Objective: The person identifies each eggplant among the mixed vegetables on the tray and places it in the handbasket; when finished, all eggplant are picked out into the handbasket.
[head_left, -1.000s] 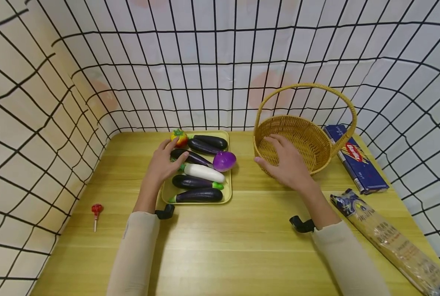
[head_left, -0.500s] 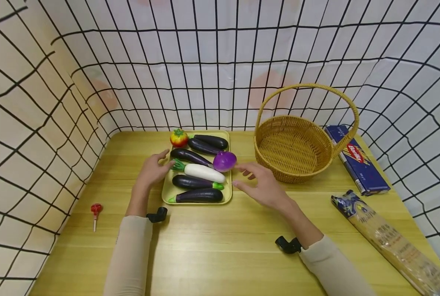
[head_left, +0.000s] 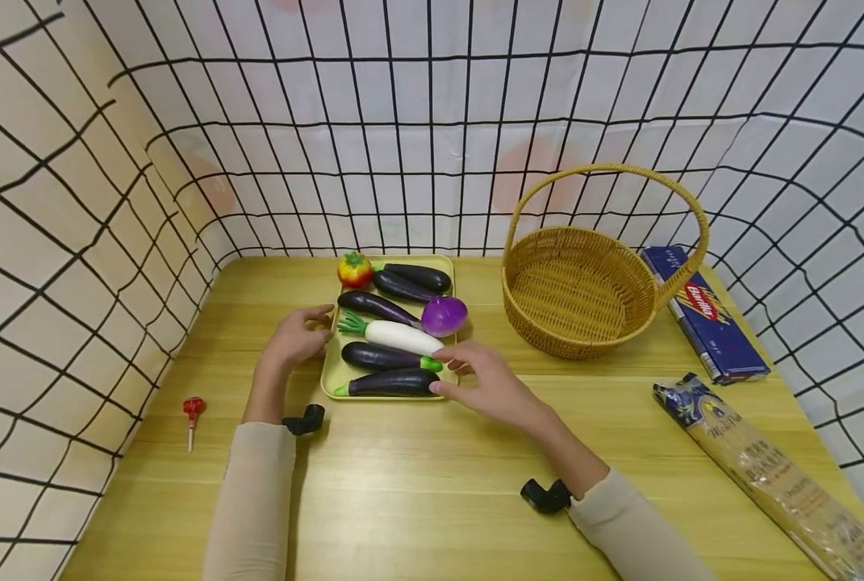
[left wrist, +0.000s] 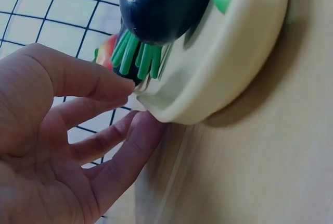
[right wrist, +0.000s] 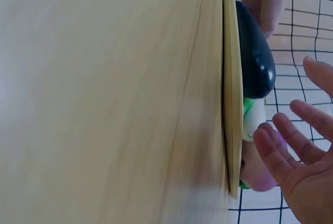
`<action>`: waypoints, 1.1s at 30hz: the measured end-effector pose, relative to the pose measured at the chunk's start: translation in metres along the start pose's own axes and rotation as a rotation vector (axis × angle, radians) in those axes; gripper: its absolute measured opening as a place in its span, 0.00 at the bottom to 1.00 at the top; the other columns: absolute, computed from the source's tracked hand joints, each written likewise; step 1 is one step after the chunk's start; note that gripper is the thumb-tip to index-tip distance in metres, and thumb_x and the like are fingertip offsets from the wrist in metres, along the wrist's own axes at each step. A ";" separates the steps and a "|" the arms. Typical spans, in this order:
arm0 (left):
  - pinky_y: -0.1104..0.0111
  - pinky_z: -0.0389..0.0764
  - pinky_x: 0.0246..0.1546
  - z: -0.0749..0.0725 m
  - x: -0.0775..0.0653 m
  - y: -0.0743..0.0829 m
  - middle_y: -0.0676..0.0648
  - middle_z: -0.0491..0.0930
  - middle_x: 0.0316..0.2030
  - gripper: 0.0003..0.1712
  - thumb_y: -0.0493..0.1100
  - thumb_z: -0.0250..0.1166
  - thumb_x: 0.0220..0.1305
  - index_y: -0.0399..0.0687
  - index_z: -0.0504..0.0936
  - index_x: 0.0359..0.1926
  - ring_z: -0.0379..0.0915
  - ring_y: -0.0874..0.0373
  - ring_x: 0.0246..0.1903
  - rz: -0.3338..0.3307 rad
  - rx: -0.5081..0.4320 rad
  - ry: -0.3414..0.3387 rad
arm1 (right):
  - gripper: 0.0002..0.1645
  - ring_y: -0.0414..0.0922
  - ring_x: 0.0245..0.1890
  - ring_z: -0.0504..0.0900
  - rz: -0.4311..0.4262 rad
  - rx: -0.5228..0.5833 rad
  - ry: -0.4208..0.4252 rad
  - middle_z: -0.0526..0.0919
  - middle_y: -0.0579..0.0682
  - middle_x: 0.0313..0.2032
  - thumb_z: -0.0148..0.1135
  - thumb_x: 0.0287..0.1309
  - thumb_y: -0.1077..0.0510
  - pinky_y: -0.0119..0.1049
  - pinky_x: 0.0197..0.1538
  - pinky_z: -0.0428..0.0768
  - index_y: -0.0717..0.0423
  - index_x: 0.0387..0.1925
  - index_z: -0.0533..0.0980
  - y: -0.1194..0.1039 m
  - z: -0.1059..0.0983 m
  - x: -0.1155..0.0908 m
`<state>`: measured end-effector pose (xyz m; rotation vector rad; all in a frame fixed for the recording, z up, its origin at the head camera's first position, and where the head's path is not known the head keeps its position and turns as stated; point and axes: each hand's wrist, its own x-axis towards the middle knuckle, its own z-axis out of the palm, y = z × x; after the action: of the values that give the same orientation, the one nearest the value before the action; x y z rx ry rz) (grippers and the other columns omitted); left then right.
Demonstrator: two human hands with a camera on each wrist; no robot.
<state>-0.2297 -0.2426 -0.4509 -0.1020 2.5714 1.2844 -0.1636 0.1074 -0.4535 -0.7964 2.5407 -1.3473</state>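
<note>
A pale yellow tray [head_left: 323, 387] holds several dark eggplants [head_left: 388, 382], a white radish [head_left: 402, 336] with green tops, a purple round vegetable [head_left: 444, 315] and a red-and-yellow fruit or vegetable [head_left: 355, 270]. At its left rim is my left hand [head_left: 298, 336]. In the left wrist view its bent fingers [left wrist: 130, 148] touch the rim from outside, and the thumb tip lies close to the edge. My right hand [head_left: 495, 385] is at the tray's right side, its fingers spread and relaxed. In the right wrist view that hand [right wrist: 307, 166] holds nothing.
Right of the tray stands a wicker basket [head_left: 577, 347] with a tall handle. Farther right lie a blue pasta box [head_left: 722, 323] and a long bag of pasta [head_left: 765, 472]. A red lollipop [head_left: 193, 407] lies at the left. Black grid panels [head_left: 432, 161] enclose the table.
My right hand has moved left from the basket to the tray's right edge. My left hand has drawn back from the red-and-yellow item to the left rim.
</note>
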 end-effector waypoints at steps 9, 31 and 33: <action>0.69 0.86 0.40 0.000 0.002 -0.005 0.35 0.71 0.69 0.36 0.38 0.62 0.70 0.51 0.67 0.77 0.80 0.47 0.50 -0.006 -0.007 -0.016 | 0.32 0.50 0.53 0.81 -0.005 -0.017 -0.023 0.82 0.53 0.58 0.73 0.61 0.48 0.44 0.57 0.84 0.55 0.64 0.79 -0.001 0.011 0.005; 0.66 0.87 0.45 0.001 0.005 -0.010 0.36 0.70 0.69 0.37 0.37 0.63 0.69 0.53 0.66 0.78 0.73 0.43 0.61 -0.002 -0.045 -0.024 | 0.28 0.40 0.40 0.77 0.010 -0.184 0.014 0.82 0.48 0.52 0.73 0.63 0.50 0.35 0.46 0.79 0.51 0.63 0.80 -0.003 0.028 0.009; 0.66 0.87 0.45 0.001 0.005 -0.010 0.36 0.70 0.68 0.38 0.36 0.63 0.69 0.54 0.66 0.78 0.72 0.42 0.62 -0.007 -0.051 -0.024 | 0.28 0.40 0.41 0.77 0.014 -0.185 0.009 0.82 0.48 0.54 0.72 0.63 0.50 0.35 0.47 0.79 0.50 0.63 0.80 -0.003 0.027 0.008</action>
<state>-0.2326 -0.2480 -0.4605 -0.1051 2.5169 1.3410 -0.1596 0.0824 -0.4655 -0.8029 2.7021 -1.1262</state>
